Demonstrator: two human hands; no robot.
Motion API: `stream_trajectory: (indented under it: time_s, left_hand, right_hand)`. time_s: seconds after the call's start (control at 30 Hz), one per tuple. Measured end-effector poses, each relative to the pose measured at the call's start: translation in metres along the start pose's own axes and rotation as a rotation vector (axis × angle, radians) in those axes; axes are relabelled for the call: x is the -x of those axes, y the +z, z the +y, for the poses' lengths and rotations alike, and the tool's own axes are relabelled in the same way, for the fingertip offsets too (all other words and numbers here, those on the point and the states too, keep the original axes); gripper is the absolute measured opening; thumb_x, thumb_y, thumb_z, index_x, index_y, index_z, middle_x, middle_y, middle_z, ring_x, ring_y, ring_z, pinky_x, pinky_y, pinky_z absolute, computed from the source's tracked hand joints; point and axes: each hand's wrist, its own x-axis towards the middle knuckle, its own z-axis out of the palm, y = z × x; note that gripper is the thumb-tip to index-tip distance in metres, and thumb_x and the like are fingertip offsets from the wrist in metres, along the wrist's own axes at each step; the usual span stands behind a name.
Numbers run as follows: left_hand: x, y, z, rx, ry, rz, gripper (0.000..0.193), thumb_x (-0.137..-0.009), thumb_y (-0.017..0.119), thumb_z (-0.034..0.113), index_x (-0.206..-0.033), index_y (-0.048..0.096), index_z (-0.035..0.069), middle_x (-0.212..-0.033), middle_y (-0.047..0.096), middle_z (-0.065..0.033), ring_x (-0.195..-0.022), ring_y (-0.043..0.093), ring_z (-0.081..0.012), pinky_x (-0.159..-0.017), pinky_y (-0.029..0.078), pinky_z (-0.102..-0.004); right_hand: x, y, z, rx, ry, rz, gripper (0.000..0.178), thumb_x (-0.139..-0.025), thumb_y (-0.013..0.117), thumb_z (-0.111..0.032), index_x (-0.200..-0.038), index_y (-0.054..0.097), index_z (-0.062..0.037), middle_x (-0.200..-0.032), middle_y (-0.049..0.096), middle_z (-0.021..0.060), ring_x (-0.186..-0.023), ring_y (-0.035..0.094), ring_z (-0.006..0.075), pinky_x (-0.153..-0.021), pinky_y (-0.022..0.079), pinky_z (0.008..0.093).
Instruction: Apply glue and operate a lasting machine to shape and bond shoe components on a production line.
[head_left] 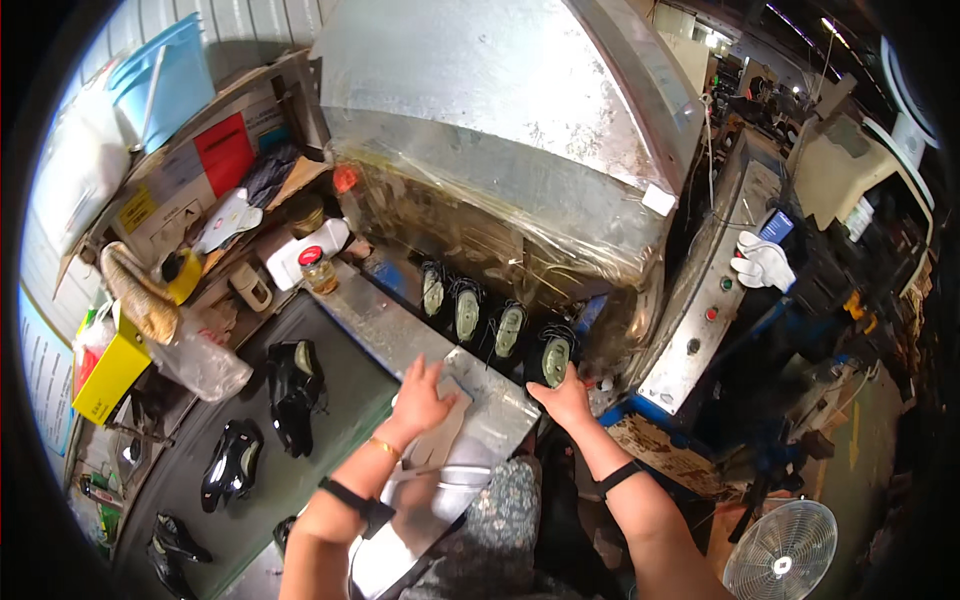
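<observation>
My right hand (566, 397) grips the near end of a black lace-up shoe (555, 358) with a pale green inside, thumb on one side and fingers on the other. This shoe is the rightmost of a row of similar shoes (467, 312) under a metal hood. My left hand (422, 400) is over the metal ledge (470, 375), fingers spread, with nothing visible in it. Just below it is a pale flat sheet (437, 440), partly hidden by my hand and forearm.
Left, a dark conveyor belt (345, 370) carries glossy black shoes (233, 462). A red-lidded jar (318, 272) stands at its far end. The metal hood (480, 130) overhangs the row. Right are a control panel (700, 320), a white glove (762, 262) and a fan (780, 555).
</observation>
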Motion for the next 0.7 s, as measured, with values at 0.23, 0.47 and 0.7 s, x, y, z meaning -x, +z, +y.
stream_trajectory:
  time_s: [0.23, 0.47, 0.7]
  left_hand:
    - [-0.199, 0.054, -0.007, -0.128, -0.442, -0.008, 0.111, -0.073, 0.053, 0.080, -0.155, 0.013, 0.017, -0.155, -0.003, -0.0317, -0.141, 0.008, -0.0522, -0.117, 0.013, -0.0451]
    - [-0.264, 0.062, -0.016, -0.234, -0.359, 0.214, 0.070, -0.058, 0.072, 0.055, -0.115, 0.069, 0.013, -0.155, 0.014, -0.0249, -0.131, 0.028, -0.0507, -0.113, 0.024, -0.0486]
    - [-0.298, 0.040, -0.092, -0.071, -0.136, 0.258, 0.066, -0.060, 0.073, 0.053, -0.116, 0.071, 0.018, -0.155, 0.024, -0.0191, -0.134, 0.028, -0.0462, -0.113, 0.026, -0.0475]
  right_hand:
    - [-0.027, 0.007, 0.028, -0.071, 0.046, 0.014, 0.098, -0.070, 0.079, -0.037, -0.143, 0.029, 0.0047, -0.119, 0.060, 0.0282, -0.112, 0.059, 0.0405, -0.095, 0.047, 0.0418]
    - [-0.038, -0.013, 0.030, -1.037, 0.202, 0.189, 0.047, -0.078, 0.068, -0.002, -0.122, 0.052, 0.0037, -0.110, 0.064, 0.0088, -0.093, 0.065, 0.0161, -0.082, 0.053, 0.0291]
    - [-0.079, 0.019, 0.026, 0.036, -0.182, 0.212, 0.084, -0.078, 0.075, -0.034, -0.139, 0.035, 0.0100, -0.121, 0.059, 0.0257, -0.111, 0.059, 0.0361, -0.096, 0.045, 0.0437]
